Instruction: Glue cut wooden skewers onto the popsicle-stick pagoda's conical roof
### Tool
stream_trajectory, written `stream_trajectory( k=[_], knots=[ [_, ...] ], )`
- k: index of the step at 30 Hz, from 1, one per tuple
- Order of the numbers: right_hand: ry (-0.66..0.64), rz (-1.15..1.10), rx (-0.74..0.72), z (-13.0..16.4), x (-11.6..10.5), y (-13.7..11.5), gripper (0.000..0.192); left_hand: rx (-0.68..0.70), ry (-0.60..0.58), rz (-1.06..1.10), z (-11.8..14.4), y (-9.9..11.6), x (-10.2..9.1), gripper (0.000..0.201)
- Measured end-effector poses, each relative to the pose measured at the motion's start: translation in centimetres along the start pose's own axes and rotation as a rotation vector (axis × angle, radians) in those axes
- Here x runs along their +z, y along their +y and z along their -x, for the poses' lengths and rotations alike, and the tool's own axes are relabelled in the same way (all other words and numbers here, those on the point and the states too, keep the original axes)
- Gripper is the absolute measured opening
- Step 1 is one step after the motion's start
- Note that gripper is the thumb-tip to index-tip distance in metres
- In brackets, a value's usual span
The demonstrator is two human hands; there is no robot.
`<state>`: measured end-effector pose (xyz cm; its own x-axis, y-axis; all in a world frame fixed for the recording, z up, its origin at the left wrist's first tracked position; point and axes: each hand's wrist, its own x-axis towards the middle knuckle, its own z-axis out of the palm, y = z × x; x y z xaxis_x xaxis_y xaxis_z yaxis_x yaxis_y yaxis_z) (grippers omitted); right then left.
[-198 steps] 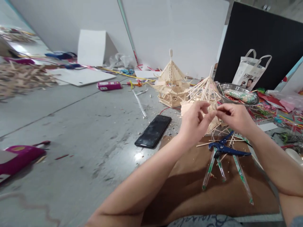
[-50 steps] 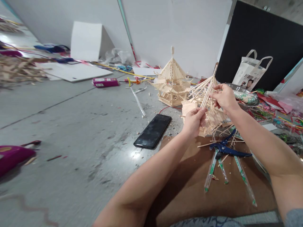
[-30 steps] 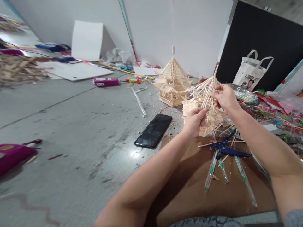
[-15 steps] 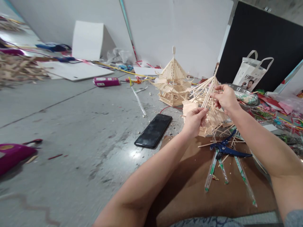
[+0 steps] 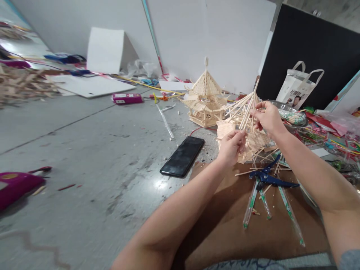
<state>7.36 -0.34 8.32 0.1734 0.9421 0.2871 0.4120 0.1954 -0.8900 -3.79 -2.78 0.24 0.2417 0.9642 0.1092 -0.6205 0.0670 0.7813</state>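
Observation:
A partly built pavilion model of thin wooden sticks [image 5: 225,129] stands in front of me, its roof sticks fanning down from a tall peak. My left hand [image 5: 232,146] is closed in a pinch on the lower end of a wooden stick [image 5: 244,123] at the roof's near side. Higher up, my right hand [image 5: 267,117] pinches the same sloping sticks near the peak; its fingertips partly hide what they grip. Behind and to the left is a finished-looking stick pavilion [image 5: 206,95] with tiered roofs and a looped finial.
A black phone [image 5: 182,156] lies left of my forearm. Blue cutting pliers [image 5: 267,178] rest on a brown board [image 5: 225,217] among wrapped sticks [image 5: 289,213]. A metal bowl [image 5: 302,122] and a tote bag [image 5: 296,86] stand at right. Purple tools [image 5: 128,98] lie on the floor.
My left hand has shifted very slightly downward. My right hand stays at the upper roof sticks, and the view has barely tilted.

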Motion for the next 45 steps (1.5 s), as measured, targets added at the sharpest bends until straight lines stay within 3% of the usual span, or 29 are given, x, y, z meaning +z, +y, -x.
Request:
stream_trajectory(
  k=[6,10,13,16,19,26,29,33,36,40,45],
  knots=[
    [0.079,0.154,-0.275,1.4,-2.1,-0.1,0.015,0.121,0.02,0.001,1.4,-0.2,0.2,0.03],
    [-0.018,-0.073,-0.188,3.7,-3.3,-0.1,0.021,0.19,-0.04,-0.119,2.4,0.1,0.5,0.027],
    [-0.123,-0.211,-0.132,5.5,-4.3,0.0,0.027,0.195,-0.163,-0.293,3.2,0.3,0.7,0.026],
    [-0.137,-0.242,-0.111,6.9,-5.3,0.4,0.027,0.147,-0.296,-0.494,3.7,0.5,1.0,0.021],
    [-0.131,-0.211,-0.085,8.3,-5.8,1.1,0.027,0.145,-0.323,-0.603,4.0,0.4,1.4,0.013],
    [-0.147,0.009,-0.082,11.3,-7.0,4.2,0.026,0.201,-0.362,-0.786,4.7,-0.1,2.1,0.011],
    [-0.129,0.357,-0.106,11.6,-8.6,6.0,0.029,0.244,-0.369,-0.872,4.6,0.1,2.0,0.013],
    [-0.463,0.951,-0.047,12.1,-9.6,8.6,0.021,0.256,-0.38,-0.901,4.3,0.4,1.8,0.018],
    [-0.63,1.154,-0.008,12.7,-9.0,10.3,0.022,0.24,-0.39,-0.925,4.2,0.1,1.6,0.018],
    [-0.649,1.188,0.007,13.1,-8.3,11.4,0.022,0.186,-0.421,-0.932,4.1,-0.6,1.3,0.02],
    [-0.617,0.967,-0.008,12.9,-9.4,11.4,0.019,0.156,-0.365,-0.851,4.0,-1.3,0.8,0.023]
  ],
)
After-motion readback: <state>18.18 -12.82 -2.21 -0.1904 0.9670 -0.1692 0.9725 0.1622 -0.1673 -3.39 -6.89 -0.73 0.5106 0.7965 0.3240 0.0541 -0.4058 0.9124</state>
